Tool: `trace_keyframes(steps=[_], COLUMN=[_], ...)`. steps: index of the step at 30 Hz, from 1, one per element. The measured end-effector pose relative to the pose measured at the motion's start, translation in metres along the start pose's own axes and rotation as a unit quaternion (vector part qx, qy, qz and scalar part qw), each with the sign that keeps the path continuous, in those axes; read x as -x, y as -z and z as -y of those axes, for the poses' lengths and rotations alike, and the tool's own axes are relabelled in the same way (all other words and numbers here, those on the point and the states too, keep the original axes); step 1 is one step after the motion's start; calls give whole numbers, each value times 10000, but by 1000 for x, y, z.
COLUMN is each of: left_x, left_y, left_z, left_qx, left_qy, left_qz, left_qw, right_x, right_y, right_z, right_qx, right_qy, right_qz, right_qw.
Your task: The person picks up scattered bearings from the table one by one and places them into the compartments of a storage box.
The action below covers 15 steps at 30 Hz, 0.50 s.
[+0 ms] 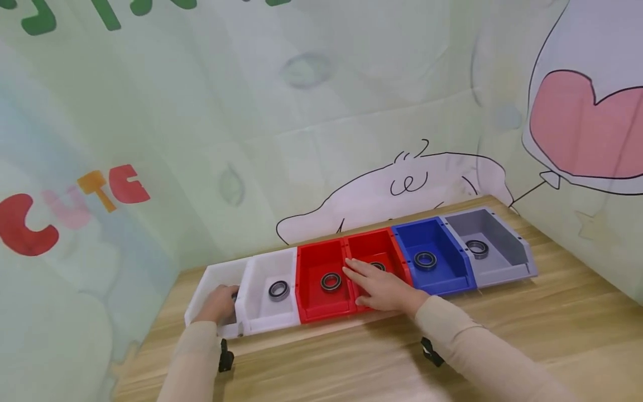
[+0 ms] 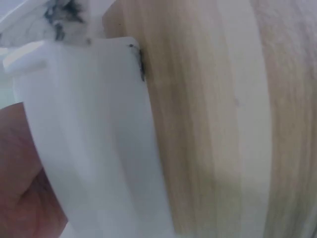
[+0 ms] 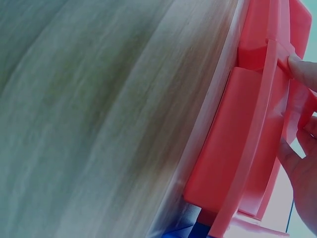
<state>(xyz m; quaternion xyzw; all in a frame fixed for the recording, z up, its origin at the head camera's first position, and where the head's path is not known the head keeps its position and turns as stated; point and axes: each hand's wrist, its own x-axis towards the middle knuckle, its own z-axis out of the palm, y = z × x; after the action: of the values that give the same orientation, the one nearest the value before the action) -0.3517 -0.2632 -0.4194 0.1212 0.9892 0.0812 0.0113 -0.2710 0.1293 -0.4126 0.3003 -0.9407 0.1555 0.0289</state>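
Note:
My left hand reaches down into the far-left white bin. Its curled fingers are at a ball bearing, mostly hidden by the hand and the bin wall. In the left wrist view, part of the left hand shows behind the white bin's front. My right hand, fingers extended and spread, is over the right-hand red bin, partly covering the bearing inside. In the right wrist view, the right hand appears beside the red bin's rim.
Bearings also lie in the second white bin, the left red bin, the blue bin and the grey bin. The joined row stands on a wooden table, before a printed cloth backdrop.

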Motion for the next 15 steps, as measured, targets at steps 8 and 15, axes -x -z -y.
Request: trace_keyframes(steps=[8,15], left_x=[11,44], left_y=[2,27], left_z=[5,-23], left_qx=[455,840], left_qy=[82,-448], left_qz=[-33,-1271], left_qw=[9989,9873], right_x=[-1,5], right_y=[-5,-6], right_z=[1,-3], right_qx=[80,687], right_qy=[44,65], right_qz=[-19,-51], right_qw=[10000,9976])
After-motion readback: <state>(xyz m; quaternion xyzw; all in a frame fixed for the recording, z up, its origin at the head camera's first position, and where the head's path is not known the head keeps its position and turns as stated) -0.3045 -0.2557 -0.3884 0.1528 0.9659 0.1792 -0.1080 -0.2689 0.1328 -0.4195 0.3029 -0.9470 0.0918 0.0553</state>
